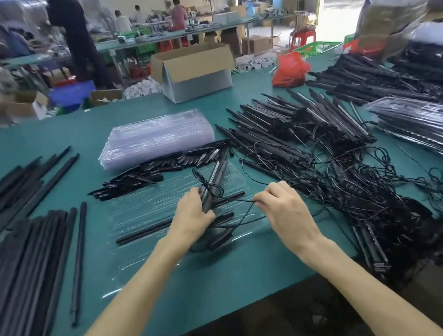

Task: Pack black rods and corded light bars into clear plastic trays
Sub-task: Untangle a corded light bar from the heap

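Gripping a light bar (214, 185) at frame centre, the left hand (193, 218) holds it tilted over the clear tray (142, 212) on the table (78, 134). Right hand (285, 207) fingers pinch its cord (242, 202). Two rods (145, 233) lie in the tray; loose rods (16, 246) lie lower left.

One head-worn camera looks forward and down from close above the green worktop (47, 149), with the workshop behind visible beyond.
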`<state>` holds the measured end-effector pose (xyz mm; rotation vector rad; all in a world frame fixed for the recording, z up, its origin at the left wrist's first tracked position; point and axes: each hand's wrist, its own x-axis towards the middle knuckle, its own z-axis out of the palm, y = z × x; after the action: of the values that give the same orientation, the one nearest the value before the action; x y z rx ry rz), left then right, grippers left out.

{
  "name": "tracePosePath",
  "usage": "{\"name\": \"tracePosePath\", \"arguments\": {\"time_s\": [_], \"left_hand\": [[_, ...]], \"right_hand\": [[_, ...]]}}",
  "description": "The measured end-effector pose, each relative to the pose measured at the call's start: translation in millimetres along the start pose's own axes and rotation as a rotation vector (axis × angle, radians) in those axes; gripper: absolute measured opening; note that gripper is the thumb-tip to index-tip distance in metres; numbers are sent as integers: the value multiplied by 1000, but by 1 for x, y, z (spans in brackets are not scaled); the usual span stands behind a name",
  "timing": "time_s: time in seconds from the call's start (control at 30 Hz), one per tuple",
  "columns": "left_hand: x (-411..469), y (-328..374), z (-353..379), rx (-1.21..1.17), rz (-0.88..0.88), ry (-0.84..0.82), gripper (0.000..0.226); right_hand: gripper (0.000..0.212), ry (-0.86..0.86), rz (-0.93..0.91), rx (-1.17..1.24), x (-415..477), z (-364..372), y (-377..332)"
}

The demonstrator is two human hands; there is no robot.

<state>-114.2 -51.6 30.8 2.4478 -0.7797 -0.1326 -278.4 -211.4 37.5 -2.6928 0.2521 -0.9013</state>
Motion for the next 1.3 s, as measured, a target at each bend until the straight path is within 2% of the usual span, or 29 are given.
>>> {"name": "tracePosePath", "arguments": {"time_s": [0.17,0.3,0.5,0.63,0.8,0.93,1.1,1.3], "left_hand": [[-5,-4,-14,-291,-67,41,50],[-7,-8,-45,-477,-73,83,43],[-16,-13,-91,-553,23,163,35],[-18,-23,-103,-579,31,208,38],[-22,-36,-94,-590,11,163,45],[-21,-42,-93,-644,-49,256,44],[-19,-44,-96,-902,-105,198,31],[-18,-36,-91,-1107,-240,140,38]], "right_hand": [[14,-40,-21,88,7,9,-17],[20,-97,20,182,9,19,-23],[54,-166,-7,189,7,26,-26],[52,-146,-27,128,4,25,-25],[55,-96,-1,125,-1,22,-18],[58,-94,40,118,-4,20,-6],[59,-110,153,142,-11,13,19],[76,-182,153,229,-14,9,27]]}}
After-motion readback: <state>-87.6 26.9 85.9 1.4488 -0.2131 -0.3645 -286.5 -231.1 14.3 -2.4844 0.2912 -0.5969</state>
